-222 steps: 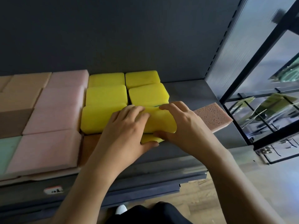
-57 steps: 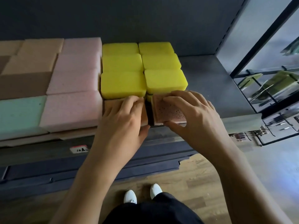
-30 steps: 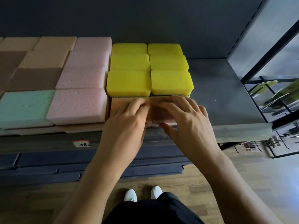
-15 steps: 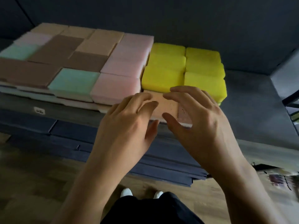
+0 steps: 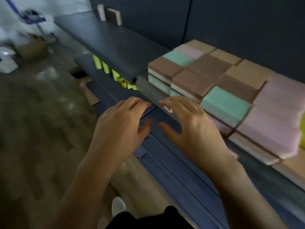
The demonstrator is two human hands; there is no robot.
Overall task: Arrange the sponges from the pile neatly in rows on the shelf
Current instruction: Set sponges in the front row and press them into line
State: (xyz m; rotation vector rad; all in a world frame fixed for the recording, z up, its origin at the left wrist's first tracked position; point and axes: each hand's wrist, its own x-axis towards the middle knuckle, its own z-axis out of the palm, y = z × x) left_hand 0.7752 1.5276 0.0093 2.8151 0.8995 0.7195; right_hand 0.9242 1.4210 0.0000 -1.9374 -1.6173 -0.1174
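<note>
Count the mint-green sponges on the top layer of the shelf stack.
2: a front mint-green sponge at the stack's near edge, and a rear mint-green sponge by its far left corner. Green edges lower down suggest more hidden beneath.

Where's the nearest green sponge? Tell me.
Head view, right of centre: green sponge in the front row, between brown sponge and pink sponge, by the right hand.

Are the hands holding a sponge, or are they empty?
Empty. The left hand and right hand hover with loosely spread fingers in front of the shelf, and neither touches the sponges.
</note>
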